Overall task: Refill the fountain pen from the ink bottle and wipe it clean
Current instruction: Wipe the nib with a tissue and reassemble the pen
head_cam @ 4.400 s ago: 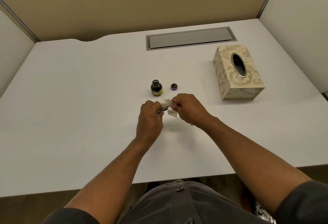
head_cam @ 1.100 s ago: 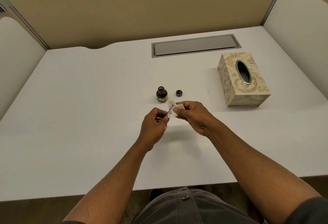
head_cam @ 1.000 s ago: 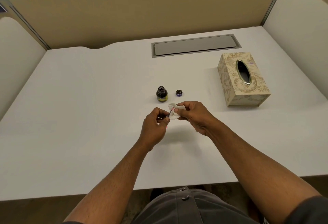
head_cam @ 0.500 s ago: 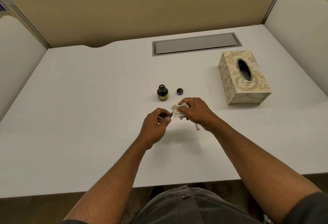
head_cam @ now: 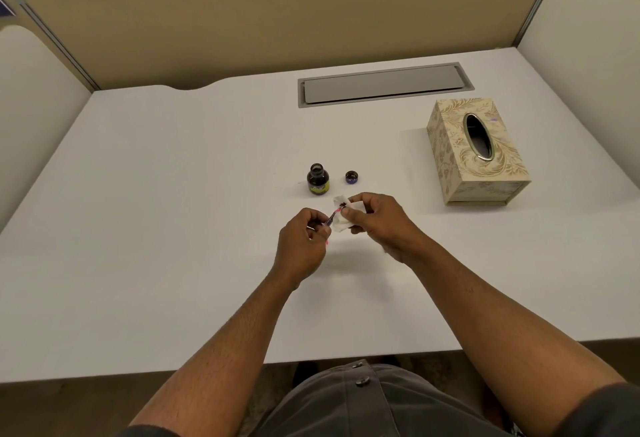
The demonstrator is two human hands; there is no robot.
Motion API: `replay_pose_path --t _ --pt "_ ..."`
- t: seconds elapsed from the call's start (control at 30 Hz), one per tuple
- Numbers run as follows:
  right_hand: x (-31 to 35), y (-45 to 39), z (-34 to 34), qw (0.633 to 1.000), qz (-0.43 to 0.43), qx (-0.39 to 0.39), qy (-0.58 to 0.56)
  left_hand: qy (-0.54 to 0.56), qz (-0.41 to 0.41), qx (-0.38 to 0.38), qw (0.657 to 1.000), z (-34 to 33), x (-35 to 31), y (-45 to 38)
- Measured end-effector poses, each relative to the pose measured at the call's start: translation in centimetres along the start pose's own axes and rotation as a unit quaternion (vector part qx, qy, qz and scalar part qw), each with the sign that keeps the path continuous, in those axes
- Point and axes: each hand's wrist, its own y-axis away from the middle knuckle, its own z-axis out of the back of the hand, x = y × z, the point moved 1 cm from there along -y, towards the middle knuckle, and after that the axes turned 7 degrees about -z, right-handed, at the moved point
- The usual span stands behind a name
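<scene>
Fountain pen [head_cam: 331, 218] sits pinched in the person's left hand [head_cam: 303, 240], its thin body slanting up and to the right, with the tip buried in a crumpled white tissue [head_cam: 343, 215] that shows a dark ink blot where the two meet. The right hand [head_cam: 379, 220] grips that tissue, fingers curled around it and pressing it against the pen's tip. Both hands hover over the middle of the desk [head_cam: 156, 214], a little toward its near edge. Just beyond them stands the ink bottle [head_cam: 317, 180], upright and uncapped, dark inside with a yellowish label. Its small dark cap [head_cam: 352, 177] lies just beside it to the right, apart from the bottle. Well off toward the right edge of the desk rests a cream tissue box [head_cam: 474, 156] with a leafy pattern and an oval opening on top. Near the far edge a grey cable-tray lid [head_cam: 381, 84] is set flush into the surface. Both forearms are bare and reach in from the near edge.
</scene>
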Motion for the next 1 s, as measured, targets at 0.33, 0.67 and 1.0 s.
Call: replay_pose_path --t 0.33,0.67,1.0 --pt "0.6 -0.5 0.7 0.985 0.017 0.028 0.169 -0.079 -0.068 0.035 0.994 -0.1 0.4 0.1" --pt "-0.4 -0.8 0.2 0.994 -0.011 -0.027 0.104 -0.091 -0.053 0.047 0.993 -0.1 0.0 -0.3" --pt "-1.6 -1.8 2.0 0.990 -0.034 -0.138 0.011 0.189 0.116 0.058 0.973 0.1 0.2 -0.5"
